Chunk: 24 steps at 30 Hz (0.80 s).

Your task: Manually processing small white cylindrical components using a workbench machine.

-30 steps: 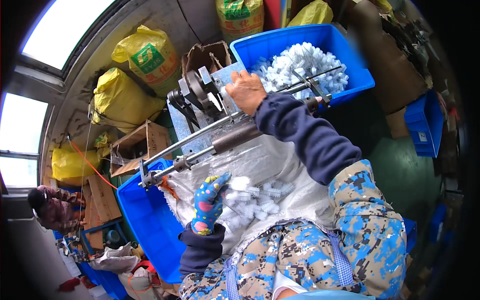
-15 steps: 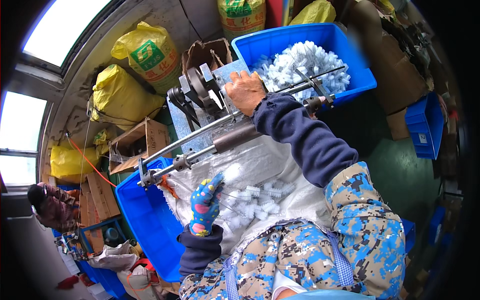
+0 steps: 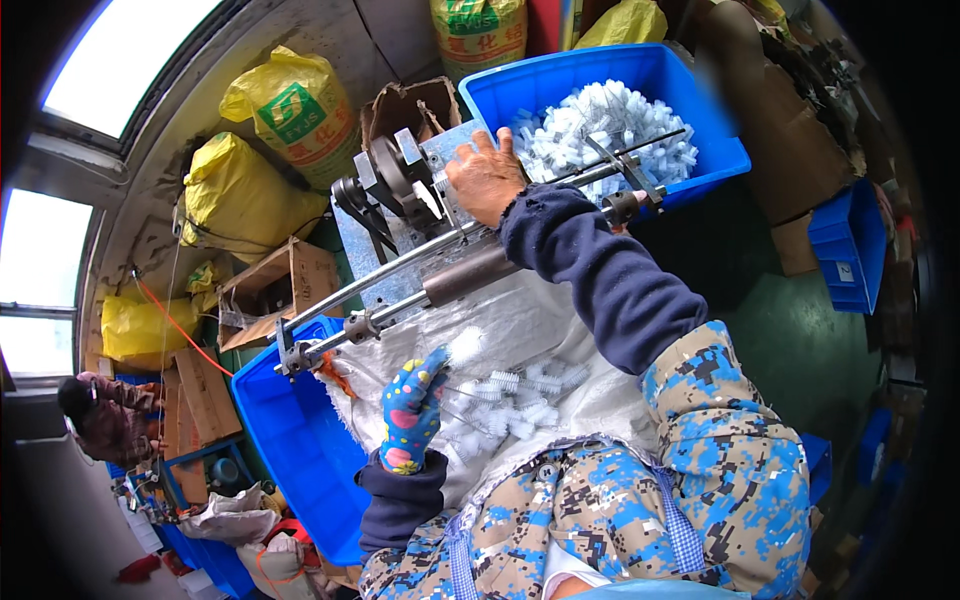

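Apparently pinched a small white bristle brush (image 3: 465, 345) in the gloved left hand (image 3: 410, 408), over the white sheet's (image 3: 540, 310) left half. Looked light, springy, easily crushed; likely best gripped by the thin stem, not the tufts. Saw ribbed loose brushes (image 3: 505, 405) heaped toward the sheet's near edge. Rested the bare right hand (image 3: 485, 180) at the smooth metal plate's (image 3: 448, 148) right edge; could not tell its grip.

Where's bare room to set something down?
White woven sheet between the brown metal roller and the white bristle brushes; visible interior of the left blue plastic bin, beside the gloved left hand; green floor right of the navy sleeve. Crowded: the brushes, and the grey metal machine by the bare right hand.
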Each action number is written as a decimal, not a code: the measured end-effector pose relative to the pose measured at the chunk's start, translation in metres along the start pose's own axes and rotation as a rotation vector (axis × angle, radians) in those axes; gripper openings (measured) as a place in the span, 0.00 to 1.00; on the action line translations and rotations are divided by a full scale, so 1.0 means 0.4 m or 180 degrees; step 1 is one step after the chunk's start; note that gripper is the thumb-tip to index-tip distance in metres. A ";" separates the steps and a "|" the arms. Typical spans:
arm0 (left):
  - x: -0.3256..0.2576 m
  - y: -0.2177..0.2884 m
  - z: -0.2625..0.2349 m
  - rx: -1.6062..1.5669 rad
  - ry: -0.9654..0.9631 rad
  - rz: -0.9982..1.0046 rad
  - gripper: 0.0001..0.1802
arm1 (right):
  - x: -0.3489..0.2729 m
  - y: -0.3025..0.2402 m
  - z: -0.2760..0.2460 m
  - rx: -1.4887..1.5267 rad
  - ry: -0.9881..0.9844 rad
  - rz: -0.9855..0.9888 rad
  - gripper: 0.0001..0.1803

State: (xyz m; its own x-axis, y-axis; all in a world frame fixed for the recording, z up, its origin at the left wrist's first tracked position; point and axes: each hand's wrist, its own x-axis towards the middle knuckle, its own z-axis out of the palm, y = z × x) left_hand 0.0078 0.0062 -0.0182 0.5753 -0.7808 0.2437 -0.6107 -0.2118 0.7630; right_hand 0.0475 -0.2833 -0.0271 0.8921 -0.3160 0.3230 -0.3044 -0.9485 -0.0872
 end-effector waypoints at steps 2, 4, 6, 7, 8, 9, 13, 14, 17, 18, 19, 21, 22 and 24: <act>0.003 0.005 -0.010 0.0037 -0.0075 0.0005 0.22 | -0.017 0.026 0.026 -0.0342 0.0111 0.0238 0.13; -0.005 0.011 -0.031 0.0129 -0.0012 -0.0035 0.21 | -0.072 0.055 -0.010 -0.0400 0.0093 0.0265 0.22; -0.022 -0.027 -0.023 -0.0539 0.0306 -0.0500 0.19 | -0.105 0.052 -0.020 -0.0088 0.0024 0.0344 0.29; -0.019 -0.026 -0.017 -0.0553 0.0348 -0.0451 0.18 | -0.104 0.037 -0.011 -0.0135 0.0005 0.0289 0.30; -0.014 -0.021 -0.009 -0.0564 0.0395 -0.0405 0.18 | -0.103 0.022 -0.009 -0.0178 -0.0013 0.0228 0.31; 0.007 -0.008 -0.003 -0.0372 0.0266 -0.0159 0.18 | -0.100 0.016 -0.012 -0.0140 -0.0033 0.0240 0.30; 0.022 0.020 -0.004 -0.0314 0.0075 0.0004 0.19 | -0.099 -0.009 -0.006 -0.0135 -0.0071 0.0216 0.28; 0.017 0.019 -0.010 -0.0283 0.0070 -0.0070 0.19 | -0.096 -0.020 -0.009 -0.0128 -0.0060 0.0211 0.28; -0.005 0.007 -0.015 -0.0210 0.0206 -0.0085 0.20 | -0.078 -0.085 0.002 0.0006 -0.0124 0.0177 0.25; -0.009 0.007 -0.021 -0.0138 0.0210 -0.0067 0.20 | -0.063 -0.123 -0.015 0.0053 -0.0422 0.0179 0.26; 0.006 0.024 -0.016 -0.0105 0.0157 0.0046 0.20 | -0.058 -0.143 -0.004 0.0060 -0.0430 0.0159 0.26; 0.025 0.053 -0.007 -0.0063 0.0086 0.0078 0.20 | -0.052 -0.157 0.002 0.0152 -0.0520 0.0104 0.26; 0.030 0.056 -0.008 -0.0022 0.0023 0.0097 0.20 | -0.052 -0.150 -0.002 0.0159 -0.0513 0.0100 0.26; 0.011 0.028 -0.027 0.0098 0.0006 0.0221 0.21 | -0.062 -0.106 -0.022 0.0130 -0.0670 0.0088 0.26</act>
State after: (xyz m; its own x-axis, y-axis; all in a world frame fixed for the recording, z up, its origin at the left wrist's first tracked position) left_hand 0.0094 0.0067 -0.0022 0.5320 -0.7931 0.2965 -0.6656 -0.1753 0.7255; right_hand 0.0354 -0.2350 -0.0231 0.9350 -0.3351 0.1163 -0.3198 -0.9382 -0.1327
